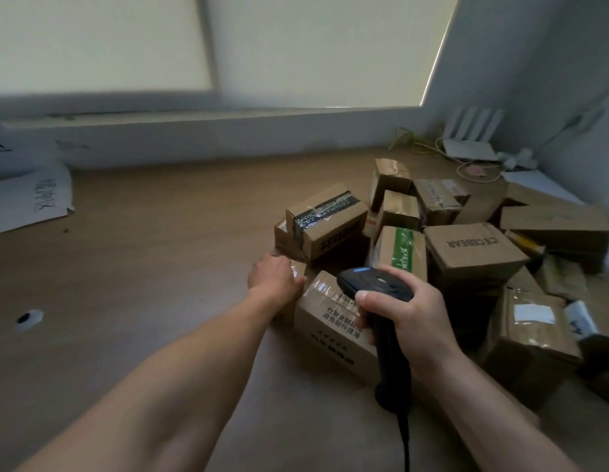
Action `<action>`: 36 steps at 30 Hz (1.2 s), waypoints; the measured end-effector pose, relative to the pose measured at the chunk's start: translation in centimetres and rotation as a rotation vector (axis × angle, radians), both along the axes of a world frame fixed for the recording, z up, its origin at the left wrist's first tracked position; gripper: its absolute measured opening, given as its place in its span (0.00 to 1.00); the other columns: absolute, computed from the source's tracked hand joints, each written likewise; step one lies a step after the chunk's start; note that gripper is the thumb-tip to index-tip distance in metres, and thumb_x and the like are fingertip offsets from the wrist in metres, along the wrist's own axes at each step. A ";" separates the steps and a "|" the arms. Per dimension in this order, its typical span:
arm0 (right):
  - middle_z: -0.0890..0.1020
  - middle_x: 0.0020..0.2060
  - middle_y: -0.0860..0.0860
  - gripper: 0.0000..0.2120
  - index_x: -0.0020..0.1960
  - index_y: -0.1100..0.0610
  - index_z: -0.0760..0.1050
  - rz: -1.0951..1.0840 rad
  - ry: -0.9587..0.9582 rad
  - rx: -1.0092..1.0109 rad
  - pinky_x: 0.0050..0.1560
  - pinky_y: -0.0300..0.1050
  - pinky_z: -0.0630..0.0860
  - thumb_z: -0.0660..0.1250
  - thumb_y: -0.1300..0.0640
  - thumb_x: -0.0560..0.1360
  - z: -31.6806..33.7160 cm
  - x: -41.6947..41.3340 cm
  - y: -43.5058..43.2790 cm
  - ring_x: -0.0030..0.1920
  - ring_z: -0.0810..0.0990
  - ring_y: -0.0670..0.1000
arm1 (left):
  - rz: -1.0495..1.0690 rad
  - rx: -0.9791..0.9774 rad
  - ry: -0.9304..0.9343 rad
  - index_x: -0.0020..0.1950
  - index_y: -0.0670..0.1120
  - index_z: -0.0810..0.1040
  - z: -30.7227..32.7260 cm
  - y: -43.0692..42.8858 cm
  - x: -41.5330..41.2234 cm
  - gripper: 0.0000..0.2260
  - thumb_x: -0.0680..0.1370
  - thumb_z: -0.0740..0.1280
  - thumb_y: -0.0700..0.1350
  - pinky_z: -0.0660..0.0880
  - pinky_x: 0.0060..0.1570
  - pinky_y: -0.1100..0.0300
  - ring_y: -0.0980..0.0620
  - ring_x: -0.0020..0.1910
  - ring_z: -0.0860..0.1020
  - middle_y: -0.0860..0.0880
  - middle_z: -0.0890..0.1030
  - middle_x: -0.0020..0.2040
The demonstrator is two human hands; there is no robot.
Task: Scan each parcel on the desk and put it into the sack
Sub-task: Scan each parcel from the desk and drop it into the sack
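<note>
1. The parcels, plain brown cardboard boxes sealed with glossy clear tape, lie in a loose pile on the right half of the wooden surface (160, 250).
2. The nearest parcel (330, 321) is a long box with black print on its side. It lies directly in front of the person.
3. The left hand (274, 275) rests on a small parcel (289, 301) that touches the long box on its left end. Its fingers bend over the top edge, and the tips are hidden, so whether they clamp the box cannot be told.
4. The right hand (408, 315) has its fingers clamped round the grip of a black plastic scanner (374, 284). The scanner's rounded head points away over the long box, partly hiding that box's top.
5. A black cable (405, 447) runs down from the scanner's base.
6. Behind the hands:
   - a box with black tape (325, 221), stacked on another;
   - a box with green tape (400, 248);
   - a box with printed lettering (473, 250).
7. A box with a white label (531, 328) stands to the right.
8. A white router (469, 144) with upright antennas and tangled wires sits in the far right corner.
9. White paper (30, 199) lies at the far left, and a round hole (29, 320) is cut in the surface nearer the person.
</note>
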State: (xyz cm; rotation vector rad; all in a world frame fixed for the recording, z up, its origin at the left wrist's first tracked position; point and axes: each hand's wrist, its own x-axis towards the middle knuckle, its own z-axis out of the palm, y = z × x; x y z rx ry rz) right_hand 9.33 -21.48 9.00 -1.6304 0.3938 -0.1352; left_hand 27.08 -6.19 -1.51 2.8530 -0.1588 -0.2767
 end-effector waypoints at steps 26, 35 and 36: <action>0.84 0.45 0.60 0.27 0.65 0.58 0.75 0.268 -0.098 0.140 0.38 0.53 0.79 0.79 0.61 0.68 2.6 -9.5 3.0 0.37 0.84 0.59 | 0.170 -0.135 0.169 0.72 0.52 0.62 -2.5 12.5 -24.4 0.35 0.70 0.77 0.47 0.76 0.60 0.54 0.41 0.58 0.77 0.45 0.63 0.66; 0.84 0.44 0.60 0.26 0.67 0.56 0.75 0.340 -0.019 0.130 0.35 0.51 0.79 0.77 0.63 0.70 1.7 -15.9 3.5 0.36 0.85 0.58 | 0.263 -0.287 0.130 0.71 0.50 0.66 -6.0 13.0 -34.6 0.42 0.62 0.82 0.51 0.72 0.64 0.59 0.48 0.62 0.74 0.49 0.64 0.67; 0.84 0.44 0.60 0.27 0.67 0.56 0.75 0.337 -0.008 0.130 0.34 0.51 0.79 0.77 0.63 0.70 1.6 -16.1 3.6 0.36 0.85 0.58 | 0.268 -0.284 0.130 0.70 0.50 0.67 -6.2 12.9 -34.7 0.41 0.62 0.82 0.53 0.71 0.65 0.59 0.48 0.63 0.74 0.49 0.64 0.67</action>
